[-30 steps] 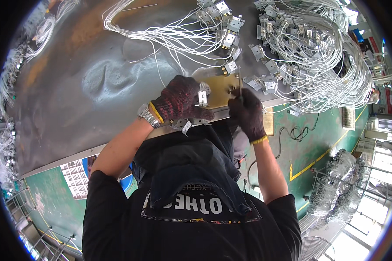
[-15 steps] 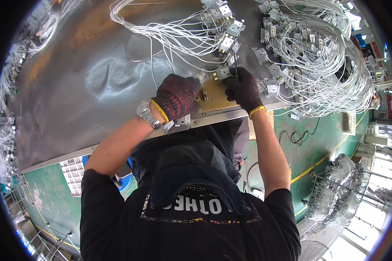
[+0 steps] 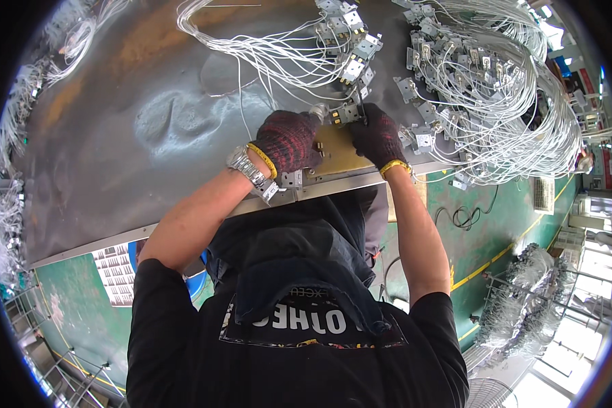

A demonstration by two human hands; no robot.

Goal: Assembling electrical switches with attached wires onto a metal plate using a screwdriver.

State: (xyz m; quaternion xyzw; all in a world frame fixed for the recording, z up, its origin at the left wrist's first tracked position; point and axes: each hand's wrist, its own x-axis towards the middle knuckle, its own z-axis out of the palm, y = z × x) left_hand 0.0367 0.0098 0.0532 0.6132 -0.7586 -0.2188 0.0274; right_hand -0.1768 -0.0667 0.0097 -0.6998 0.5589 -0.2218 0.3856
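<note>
Two gloved hands lean in at the yellow plate (image 3: 336, 158), the left hand (image 3: 289, 141) at its left side and the right hand (image 3: 377, 137) at its right. Between them, at the plate's far edge, sits a metal bracket (image 3: 347, 114) with brass terminals. From where I stand, the right fingers are curled closed around a thin dark rod (image 3: 361, 100); whether they also pinch the bracket, I can't tell. The left fingers bend inward with a pale shiny piece (image 3: 320, 109) at their tips, but I can't see how firmly they grip it, if at all. My worry is the rod: pressed off-line, it could skid and jab that nearby left hand. White wires (image 3: 272, 51) fan out beyond the plate, and a snag there could tug the bracket askew. A second bracket (image 3: 291, 179) sits left of the plate, at the rim of the table (image 3: 102, 197), where a careless wrist could knock it off.
</note>
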